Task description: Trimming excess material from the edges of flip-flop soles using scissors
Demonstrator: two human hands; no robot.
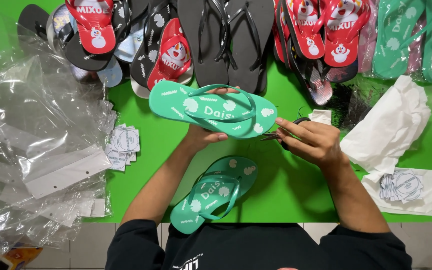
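Left hand (203, 134) grips the green sandal (212, 108) from below, long axis running left-right; right hand (312, 141), clasping small scissors (276, 134), sits just beside its right end.

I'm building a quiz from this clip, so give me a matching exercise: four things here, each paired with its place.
Things:
1. green sandal
2. second green sandal
3. scissors
4. clear plastic bags

Places:
A. heaped at the table's left side
B. lying on the table near the person
C. in the right hand
D. held up by the left hand

Pairs: 1-D, 2-B, 3-C, 4-A
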